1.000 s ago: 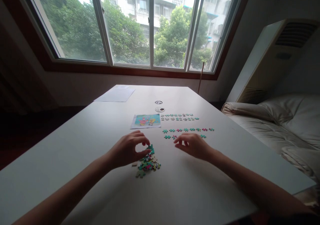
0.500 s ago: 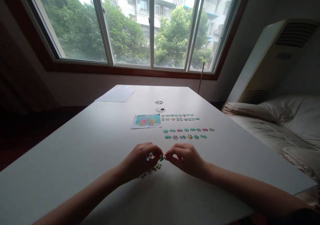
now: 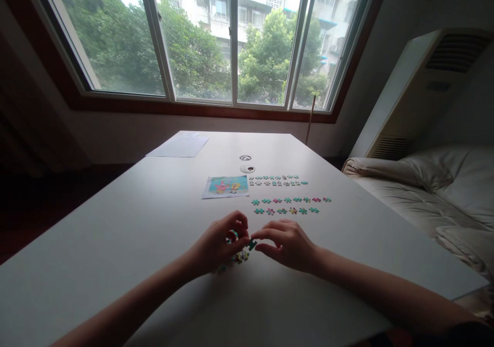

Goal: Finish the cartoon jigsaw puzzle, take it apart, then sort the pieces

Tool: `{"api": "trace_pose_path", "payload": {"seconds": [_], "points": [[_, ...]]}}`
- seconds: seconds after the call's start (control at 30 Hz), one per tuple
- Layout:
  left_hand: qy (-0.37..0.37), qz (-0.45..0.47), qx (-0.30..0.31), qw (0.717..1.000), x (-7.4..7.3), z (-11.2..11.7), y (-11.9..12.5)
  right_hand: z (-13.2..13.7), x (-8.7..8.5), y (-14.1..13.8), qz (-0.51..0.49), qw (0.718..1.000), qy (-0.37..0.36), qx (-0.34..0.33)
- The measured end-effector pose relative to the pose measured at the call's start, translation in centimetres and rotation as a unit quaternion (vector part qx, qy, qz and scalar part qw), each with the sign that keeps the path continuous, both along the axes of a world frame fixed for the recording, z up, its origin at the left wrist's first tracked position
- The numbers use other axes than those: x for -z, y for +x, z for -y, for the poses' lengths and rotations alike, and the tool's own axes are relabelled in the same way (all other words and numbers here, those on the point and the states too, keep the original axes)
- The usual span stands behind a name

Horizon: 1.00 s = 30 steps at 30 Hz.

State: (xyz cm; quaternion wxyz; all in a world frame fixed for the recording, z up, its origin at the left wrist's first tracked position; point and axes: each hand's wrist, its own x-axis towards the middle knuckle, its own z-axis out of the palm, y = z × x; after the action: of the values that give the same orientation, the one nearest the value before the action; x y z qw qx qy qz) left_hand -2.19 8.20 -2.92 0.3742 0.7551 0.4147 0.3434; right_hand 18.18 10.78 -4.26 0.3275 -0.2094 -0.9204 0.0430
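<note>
A small dark green puzzle piece (image 3: 252, 244) is between my two hands, above the white table. My right hand (image 3: 283, 241) pinches it at the fingertips, index finger above and thumb beside it. My left hand (image 3: 226, 241) is at its other side, the thumb tip close to or touching the piece, the index finger raised and bent away from the thumb. Below and behind the left hand lies a pile of loose puzzle pieces (image 3: 242, 256), partly hidden by that hand.
Beyond my hands, puzzle pieces (image 3: 287, 200) lie in several rows on the white table (image 3: 135, 213). Left of the rows is a colourful cartoon picture sheet (image 3: 227, 186). Farther back are two round items (image 3: 247, 168) and papers (image 3: 181, 145). A pale sofa (image 3: 417, 187) stands at right.
My left index finger has lifted away from the thumb and the green piece. The piece has turned and shows more of its face. My right hand has hardly moved.
</note>
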Motion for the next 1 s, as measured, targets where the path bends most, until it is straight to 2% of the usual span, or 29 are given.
{"api": "trace_pose_path", "payload": {"seconds": [0.23,0.33,0.43,0.5,0.6,0.73,1.0], "points": [[0.008,-0.021,0.02,1.0,-0.2,0.1,-0.3,-0.2,-0.4,0.2,0.015,1.0,0.006,-0.006],[0.067,-0.083,0.007,0.994,-0.8,-0.5,-1.7,-0.9,-0.9,0.9,-0.019,0.999,0.025,0.028],[0.147,-0.184,-0.025,0.972,-1.0,-1.6,-3.7,-2.0,-1.5,2.1,-0.077,0.994,0.036,0.073],[0.176,-0.235,-0.025,0.956,-0.9,-2.3,-4.9,-2.8,-1.8,3.0,-0.107,0.989,0.033,0.101],[0.176,-0.274,-0.004,0.945,-0.5,-2.8,-5.9,-3.8,-1.8,4.1,-0.128,0.983,0.024,0.126],[0.155,-0.295,0.024,0.943,-0.2,-2.8,-5.8,-4.2,-1.6,4.5,-0.131,0.982,0.019,0.136],[0.142,-0.293,0.074,0.943,-0.3,-2.6,-5.6,-3.9,-1.7,4.3,-0.127,0.983,0.021,0.134]]}}
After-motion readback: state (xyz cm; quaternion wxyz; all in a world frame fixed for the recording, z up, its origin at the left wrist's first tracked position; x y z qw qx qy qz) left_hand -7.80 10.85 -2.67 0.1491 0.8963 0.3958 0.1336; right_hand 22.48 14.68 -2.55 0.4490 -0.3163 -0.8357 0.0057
